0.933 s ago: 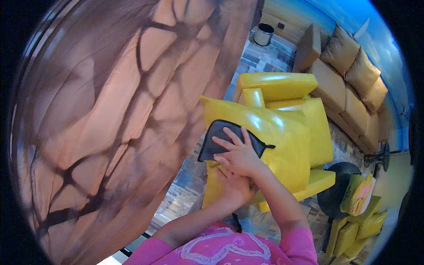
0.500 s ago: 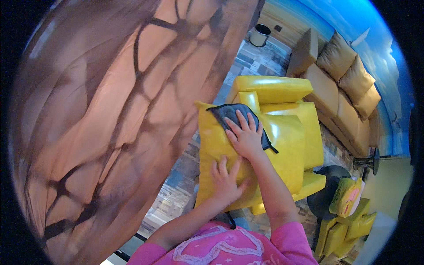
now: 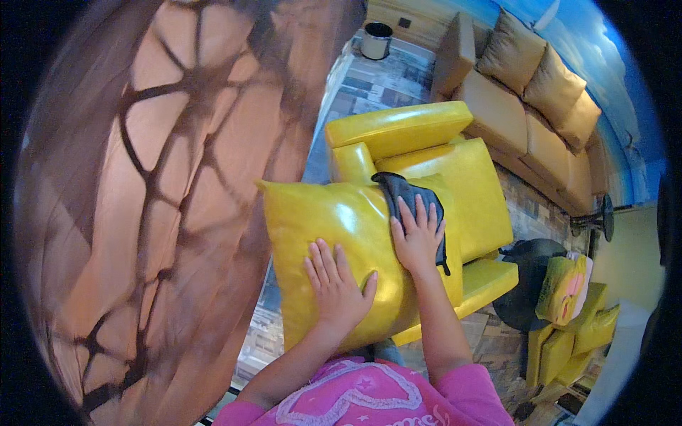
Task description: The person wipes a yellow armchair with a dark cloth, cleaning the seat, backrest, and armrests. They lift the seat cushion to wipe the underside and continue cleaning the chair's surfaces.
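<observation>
A shiny yellow cushion (image 3: pixel 330 224) leans in front of me, between my body and a yellow armchair (image 3: pixel 398 131). My left hand (image 3: pixel 337 291) lies flat on its left half, fingers stretched out and holding nothing. On the cushion's right part, my right hand (image 3: pixel 418 238) presses down on a dark cloth (image 3: pixel 405 190). Its fingers are outstretched over the cloth rather than wrapped round it. Black-trimmed edges of the cloth show above and to the right of the hand; the part under the palm is hidden.
A large brown draped sheet with dark branching lines (image 3: pixel 170 192) fills the left. Beyond the armchair stand a tan sofa (image 3: pixel 490 106) and a small bin (image 3: pixel 376 40). At right, a dark round table (image 3: pixel 522 291) bears a yellow-and-pink package (image 3: pixel 561 291), near another yellow chair (image 3: pixel 550 355).
My right hand and the cloth have shifted from the cushion's upper left to its right side. The left hand now rests flatter on the cushion. The whole view has also shifted.
</observation>
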`<state>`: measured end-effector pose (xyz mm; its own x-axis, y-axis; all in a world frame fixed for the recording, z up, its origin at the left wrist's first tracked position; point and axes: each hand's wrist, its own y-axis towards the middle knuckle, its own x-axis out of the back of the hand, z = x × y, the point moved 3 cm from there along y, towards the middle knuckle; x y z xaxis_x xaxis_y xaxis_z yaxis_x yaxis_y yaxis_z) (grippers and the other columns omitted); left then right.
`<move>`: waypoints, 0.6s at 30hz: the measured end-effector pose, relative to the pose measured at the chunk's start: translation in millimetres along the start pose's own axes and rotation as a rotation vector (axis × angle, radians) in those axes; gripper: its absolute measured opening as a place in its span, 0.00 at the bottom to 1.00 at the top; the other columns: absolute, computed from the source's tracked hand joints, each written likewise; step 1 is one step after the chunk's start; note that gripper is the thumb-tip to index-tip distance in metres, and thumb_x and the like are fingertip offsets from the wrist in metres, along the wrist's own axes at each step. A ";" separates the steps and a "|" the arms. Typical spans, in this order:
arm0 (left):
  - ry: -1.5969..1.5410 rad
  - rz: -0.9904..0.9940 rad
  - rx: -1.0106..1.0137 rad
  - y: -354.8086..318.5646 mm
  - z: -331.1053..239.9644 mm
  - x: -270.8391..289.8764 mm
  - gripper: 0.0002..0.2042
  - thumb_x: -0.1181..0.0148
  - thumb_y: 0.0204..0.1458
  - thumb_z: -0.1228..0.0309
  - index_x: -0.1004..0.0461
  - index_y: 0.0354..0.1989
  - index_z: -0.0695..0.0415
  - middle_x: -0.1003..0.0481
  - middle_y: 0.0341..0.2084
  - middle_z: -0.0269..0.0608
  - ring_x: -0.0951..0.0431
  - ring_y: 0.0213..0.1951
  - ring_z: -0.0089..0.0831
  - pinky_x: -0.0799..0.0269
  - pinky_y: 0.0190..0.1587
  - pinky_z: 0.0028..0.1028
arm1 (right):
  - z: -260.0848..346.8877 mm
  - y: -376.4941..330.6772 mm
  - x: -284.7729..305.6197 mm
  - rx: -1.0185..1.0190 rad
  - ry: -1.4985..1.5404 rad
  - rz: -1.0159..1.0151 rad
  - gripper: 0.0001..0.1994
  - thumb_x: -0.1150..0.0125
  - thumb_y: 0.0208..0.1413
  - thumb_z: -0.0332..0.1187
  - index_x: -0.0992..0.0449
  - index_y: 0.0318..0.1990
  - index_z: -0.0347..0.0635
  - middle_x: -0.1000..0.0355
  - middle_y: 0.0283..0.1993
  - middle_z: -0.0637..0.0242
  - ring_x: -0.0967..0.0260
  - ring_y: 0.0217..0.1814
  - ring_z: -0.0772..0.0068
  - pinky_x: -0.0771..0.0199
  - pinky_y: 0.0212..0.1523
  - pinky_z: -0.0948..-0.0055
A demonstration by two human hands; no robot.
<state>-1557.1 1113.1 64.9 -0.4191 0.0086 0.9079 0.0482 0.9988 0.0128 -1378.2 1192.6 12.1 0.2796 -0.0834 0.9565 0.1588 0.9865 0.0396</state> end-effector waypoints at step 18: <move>0.249 0.186 -0.151 36.7 -17.8 -43.0 0.35 0.49 0.56 0.43 0.44 0.71 0.39 0.57 0.73 0.52 0.67 0.71 0.68 0.74 0.61 0.76 | -58.1 -33.5 31.0 -0.105 0.207 -0.080 0.23 0.47 0.61 0.45 0.33 0.65 0.67 0.48 0.74 0.60 0.53 0.74 0.41 0.52 0.66 0.33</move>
<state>-1521.2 1148.5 33.8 -0.1570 0.1591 0.9747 0.2450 0.9624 -0.1177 -1319.8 1148.8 23.6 0.4481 -0.1988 0.8716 0.2829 0.9564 0.0727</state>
